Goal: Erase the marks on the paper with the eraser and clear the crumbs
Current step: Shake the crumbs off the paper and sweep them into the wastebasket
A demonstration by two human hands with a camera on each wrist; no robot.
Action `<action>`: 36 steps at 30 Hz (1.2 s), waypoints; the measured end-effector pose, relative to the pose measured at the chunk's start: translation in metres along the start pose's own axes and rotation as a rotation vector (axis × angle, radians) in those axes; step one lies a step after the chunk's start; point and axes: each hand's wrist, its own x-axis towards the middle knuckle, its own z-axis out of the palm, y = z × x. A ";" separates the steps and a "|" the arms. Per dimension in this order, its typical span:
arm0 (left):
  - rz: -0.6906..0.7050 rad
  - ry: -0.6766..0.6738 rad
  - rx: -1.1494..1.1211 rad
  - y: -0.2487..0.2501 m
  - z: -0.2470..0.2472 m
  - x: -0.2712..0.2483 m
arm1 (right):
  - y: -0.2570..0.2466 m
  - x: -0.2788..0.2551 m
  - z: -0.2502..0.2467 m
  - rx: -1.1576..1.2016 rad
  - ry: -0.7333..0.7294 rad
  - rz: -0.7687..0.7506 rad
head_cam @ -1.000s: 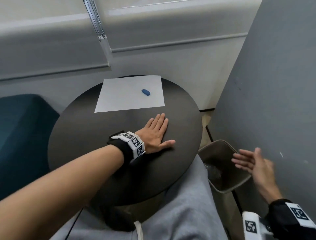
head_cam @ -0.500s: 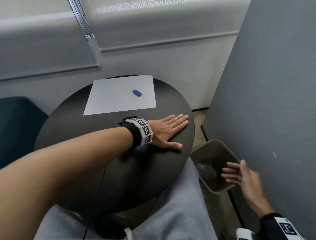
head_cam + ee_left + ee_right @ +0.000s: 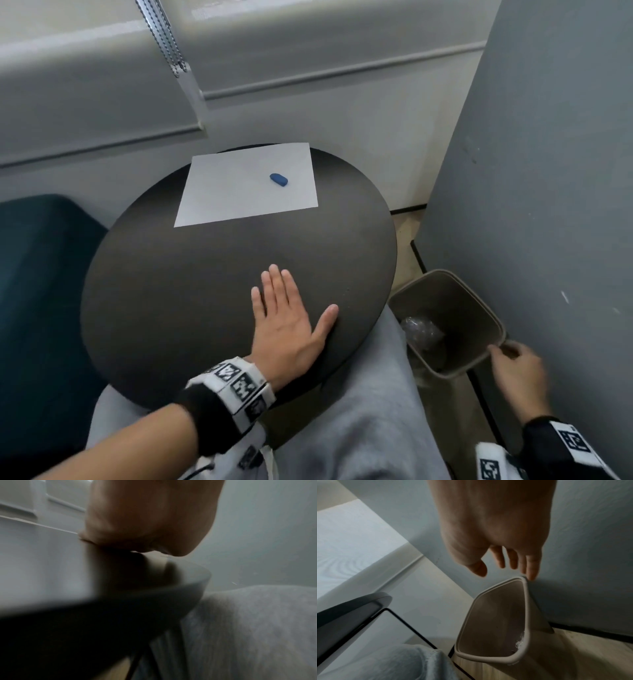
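Now right hand down at the bin rim, fingers loosely spread; left hand flatter, nearer.

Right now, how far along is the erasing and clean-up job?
The paper shows no marks I can make out, and the blue eraser lies on it untouched, so erasing looks done. In hand: the left hand lies flat on the round table near its edge, while the right hand reaches the rim of the bin. Left: getting the crumbs, too small to see, into the bin.
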 end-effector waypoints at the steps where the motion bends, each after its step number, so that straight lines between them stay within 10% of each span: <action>1: -0.017 0.015 -0.025 0.012 0.002 0.003 | 0.002 0.002 0.002 -0.025 -0.033 0.059; 9: 0.255 -0.064 -0.324 0.104 0.007 0.012 | 0.021 0.014 0.044 0.174 -0.151 0.366; 17: 0.158 0.127 -0.677 0.050 -0.017 -0.016 | 0.024 0.007 0.059 0.475 -0.171 0.565; 25: 0.138 0.052 -0.637 0.006 -0.045 -0.021 | 0.004 -0.011 0.019 0.298 -0.075 0.203; 36: 0.158 -0.043 0.032 0.019 -0.021 0.007 | -0.019 -0.053 -0.014 0.237 -0.100 -0.010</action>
